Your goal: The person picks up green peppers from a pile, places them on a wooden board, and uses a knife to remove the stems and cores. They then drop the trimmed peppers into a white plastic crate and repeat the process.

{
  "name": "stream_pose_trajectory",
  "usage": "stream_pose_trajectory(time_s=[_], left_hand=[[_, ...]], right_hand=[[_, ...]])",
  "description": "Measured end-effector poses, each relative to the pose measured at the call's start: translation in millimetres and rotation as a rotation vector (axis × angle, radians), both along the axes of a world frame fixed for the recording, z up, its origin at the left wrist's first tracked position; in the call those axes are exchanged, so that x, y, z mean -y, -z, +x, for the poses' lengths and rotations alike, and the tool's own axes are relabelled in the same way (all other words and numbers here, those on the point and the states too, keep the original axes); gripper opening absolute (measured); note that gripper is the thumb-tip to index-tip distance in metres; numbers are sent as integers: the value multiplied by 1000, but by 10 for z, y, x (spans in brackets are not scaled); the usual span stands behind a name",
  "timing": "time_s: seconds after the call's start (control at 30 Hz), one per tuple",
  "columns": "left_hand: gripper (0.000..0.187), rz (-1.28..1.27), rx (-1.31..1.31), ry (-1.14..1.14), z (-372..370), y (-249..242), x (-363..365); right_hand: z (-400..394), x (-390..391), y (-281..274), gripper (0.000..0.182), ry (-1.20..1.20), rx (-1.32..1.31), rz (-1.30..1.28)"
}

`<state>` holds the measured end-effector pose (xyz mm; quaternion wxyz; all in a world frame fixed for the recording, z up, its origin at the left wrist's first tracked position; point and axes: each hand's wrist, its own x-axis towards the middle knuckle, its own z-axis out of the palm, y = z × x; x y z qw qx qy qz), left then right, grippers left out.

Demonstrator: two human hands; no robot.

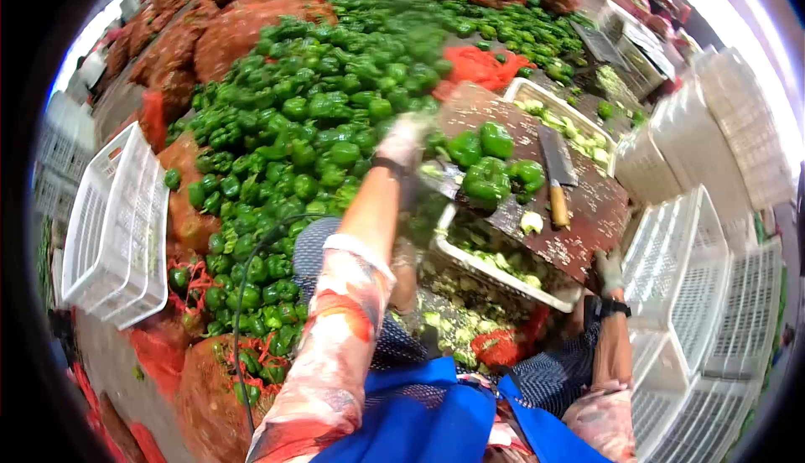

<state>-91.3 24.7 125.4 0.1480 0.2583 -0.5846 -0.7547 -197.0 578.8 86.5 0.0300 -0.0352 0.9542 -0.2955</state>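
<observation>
Left hand (405, 138) is stretched far to the pepper pile (310, 119); gloved, blurred, so its grip cannot be told. Right hand (610, 272) rests near the right edge of the board (587, 203), fingers apparently loose, nothing seen held. A few peppers (490, 165) lie on the board, knife (555, 169) just right of them, scrap crate (495, 274) beneath. Peppers judged light, hollow, firm, glossy, a bit slippery; best cupped round the body, not taken by the stem.

A produce sorting and trimming area. A huge heap of green peppers (319, 119) fills the upper left of the frame, with red mesh sacks (243, 18) behind. White plastic crates (713, 287) stack at the right, beside a cutting board (579, 203) with a cleaver (555, 165).
</observation>
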Motion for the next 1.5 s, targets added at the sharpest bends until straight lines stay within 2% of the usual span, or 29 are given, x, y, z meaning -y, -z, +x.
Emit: stream_pose_trajectory(time_s=[0.07, 0.1, 0.13, 0.17, 0.2, 0.23, 0.33, 0.37, 0.43, 0.47, 0.5, 0.6, 0.63, 0.7, 0.73, 0.77, 0.83, 0.87, 0.9, 0.97, 1.0, 1.03, 1.1, 1.13, 1.2, 1.27, 1.3, 1.4, 1.5], left_hand=[[16, -354, 137, 142, 95, 120, 155], [9, -180, 6, 138, 160, 172, 165], [4, -2, -114, 133, 155, 216, 195], [5, 147, -151, 30, 226, 28, 74], [3, 239, -94, 83, 393, -301, -58], [5, 215, -85, 98, 456, -418, -89], [21, 96, -150, 125, 642, -741, -286], [29, 136, -156, 57, 798, -1058, -603], [39, 139, -173, 63, 968, -1365, -1040], [44, 142, -183, 65, 1016, -1410, -1152], [53, -50, -180, 197, 1016, -1367, -1199], [53, -210, -72, 235, 991, -1223, -1540], [54, -79, -62, 266, 1011, -1246, -1695], [57, -244, -118, 371, 991, -925, -1750], [59, -165, -132, 390, 1018, -891, -1838], [62, -351, -115, 403, 996, -745, -1813], [66, -177, -60, 425, 998, -695, -1828], [65, -351, -116, 424, 961, -504, -1757], [65, -241, -86, 414, 975, -590, -1806], [65, -28, -30, 392, 1032, -856, -1912], [58, -106, -22, 340, 1008, -814, -1924], [58, -311, 12, 345, 1073, -1156, -1995], [58, -329, -43, 352, 975, -797, -1858], [59, -413, -23, 374, 904, -596, -1740], [61, -385, -23, 382, 870, -524, -1665], [61, -229, -59, 357, 919, -723, -1815], [62, -68, -92, 321, 923, -738, -1863], [62, -181, -178, 369, 792, -501, -1889], [64, -163, -23, 437, 697, -868, -2143]], right_hand=[[195, 168, -275, 53, -81, -70, 247], [249, 282, -366, 51, -120, -118, 331], [487, 748, -883, 56, -90, -83, 399], [582, 982, -1098, 60, -169, -45, 294], [679, 1214, -1317, 63, -244, 2, 187], [660, 1364, -1306, 63, -290, 21, 118], [549, 1672, -1154, 64, -379, -61, 352], [527, 1736, -1086, 65, -404, -99, 425], [495, 1832, -1260, 59, -298, 194, 355], [415, 1785, -1112, 60, -311, 139, 343], [404, 1765, -1084, 62, -322, 80, 331], [324, 1725, -1113, 67, -297, 220, 315], [346, 1653, -1091, 68, -229, 210, 185], [359, 1500, -1073, 70, -100, 176, -67], [409, 1416, -1099, 71, -26, 200, -258], [506, 1283, -1123, 57, -31, 279, -532], [945, 1070, -1506, 35, -49, 425, -1082], [1196, 1023, -1757, 38, -82, 427, -1032], [1434, 963, -1910, 42, -112, 429, -980], [1758, 773, -1793, 43, -136, 527, -1124], [1842, 711, -1701, 43, -120, 586, -1195], [1901, 677, -1586, 42, -111, 639, -1269], [2005, 688, -1341, 42, -105, 625, -1158], [2067, 737, -1470, 43, -137, 585, -1190], [2193, 752, -1577, 44, -150, 597, -1261], [2264, 675, -1498, 44, -108, 720, -1289], [2271, 657, -1520, 44, -112, 796, -1411], [2155, 553, -1290, 43, -16, 615, -1340], [1965, 570, -1260, 41, 43, 392, -1270]])
